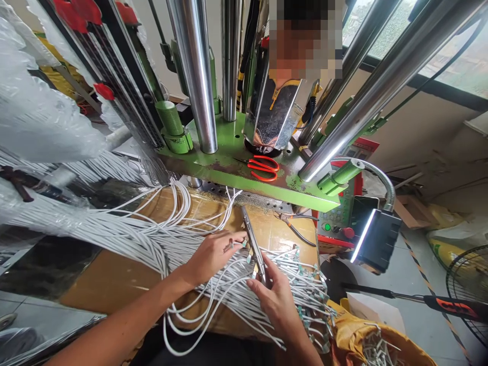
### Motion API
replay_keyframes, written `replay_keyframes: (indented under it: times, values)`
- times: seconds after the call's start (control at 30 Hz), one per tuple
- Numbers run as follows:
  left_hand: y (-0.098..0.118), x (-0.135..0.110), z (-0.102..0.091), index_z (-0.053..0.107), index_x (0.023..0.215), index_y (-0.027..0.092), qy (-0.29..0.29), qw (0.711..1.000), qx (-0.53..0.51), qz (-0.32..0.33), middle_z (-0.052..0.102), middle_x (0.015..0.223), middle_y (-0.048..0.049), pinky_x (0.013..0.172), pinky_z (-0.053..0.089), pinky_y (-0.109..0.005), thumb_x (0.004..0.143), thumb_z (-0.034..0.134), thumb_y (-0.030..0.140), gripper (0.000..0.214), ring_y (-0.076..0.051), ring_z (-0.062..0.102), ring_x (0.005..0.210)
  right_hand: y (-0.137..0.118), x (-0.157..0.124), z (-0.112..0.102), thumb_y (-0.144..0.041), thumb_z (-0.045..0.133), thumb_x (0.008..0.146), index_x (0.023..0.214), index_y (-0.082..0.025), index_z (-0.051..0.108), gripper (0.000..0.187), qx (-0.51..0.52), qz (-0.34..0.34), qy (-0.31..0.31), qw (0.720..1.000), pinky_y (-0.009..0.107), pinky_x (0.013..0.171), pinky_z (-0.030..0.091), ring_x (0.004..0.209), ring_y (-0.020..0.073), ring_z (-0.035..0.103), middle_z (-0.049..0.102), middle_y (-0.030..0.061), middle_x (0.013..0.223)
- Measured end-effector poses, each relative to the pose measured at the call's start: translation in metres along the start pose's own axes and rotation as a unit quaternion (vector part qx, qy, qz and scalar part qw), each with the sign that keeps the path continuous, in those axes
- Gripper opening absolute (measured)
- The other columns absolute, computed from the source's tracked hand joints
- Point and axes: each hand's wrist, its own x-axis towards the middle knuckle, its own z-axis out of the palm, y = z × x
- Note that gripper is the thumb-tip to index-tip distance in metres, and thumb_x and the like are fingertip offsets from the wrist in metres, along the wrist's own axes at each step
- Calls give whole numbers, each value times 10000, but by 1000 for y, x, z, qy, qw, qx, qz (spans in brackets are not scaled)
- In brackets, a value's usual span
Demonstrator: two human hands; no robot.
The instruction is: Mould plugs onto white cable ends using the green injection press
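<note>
My left hand (212,254) rests on a thick bundle of white cables (145,239), its fingers pinched on the metal-tipped end of one cable (233,244). My right hand (275,299) grips the lower end of a long slim metal bar (252,243) that slants up toward the machine. Several cable ends with small connectors (308,284) lie fanned out under and right of the right hand. All of this lies on a cardboard-covered surface (110,279).
A green machine plate (229,168) with shiny steel columns (194,76) stands behind, orange-handled scissors (263,168) on it. Another person stands behind the machine. A lamp on a flexible neck (375,234), a control panel (335,229) and a yellow bag (366,335) are at right.
</note>
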Motion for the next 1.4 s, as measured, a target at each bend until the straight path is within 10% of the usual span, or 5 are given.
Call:
replay_keyframes:
  times: [0.2, 0.47, 0.87, 1.17, 1.4]
  values:
    - [8, -22, 4, 571, 1066, 200, 222, 968, -6, -117, 684, 819, 3, 756, 527, -276, 822, 692, 295, 288, -138, 647, 723, 3, 2, 2, -357, 729, 716, 1289, -188, 561, 620, 41, 32, 17, 999, 231, 564, 393, 615, 114, 436, 538, -27, 738]
    - [4, -28, -21, 713, 1109, 213, 111, 970, -82, -199, 748, 995, -48, 763, 555, -290, 814, 675, 331, 320, -184, 686, 779, 8, 1, -15, -354, 751, 691, 1335, -183, 517, 706, 88, 55, -14, 995, 214, 480, 299, 580, 98, 373, 495, -40, 708]
    - [31, 0, -27, 730, 860, 113, 253, 639, -590, -425, 740, 982, -91, 786, 570, -172, 725, 679, 45, 160, -166, 700, 945, 8, 2, -14, -405, 764, 656, 1347, -121, 500, 792, 54, 46, 7, 997, 238, 516, 369, 599, 116, 430, 589, 5, 772]
    - [7, 16, -25, 709, 975, 159, 36, 966, -176, -185, 691, 672, -5, 435, 429, -191, 814, 688, 303, 217, -81, 525, 446, 18, 4, -14, -388, 762, 679, 1336, -172, 522, 732, 68, 41, -4, 997, 231, 521, 359, 578, 102, 413, 538, -37, 708]
    - [-15, 23, -9, 730, 1005, 178, -38, 991, 40, 123, 764, 938, -53, 785, 554, -271, 930, 525, 191, 219, -176, 714, 854, 20, 6, -15, -410, 795, 626, 1315, -161, 552, 771, 58, 35, 15, 998, 270, 629, 411, 660, 145, 490, 586, -17, 733]
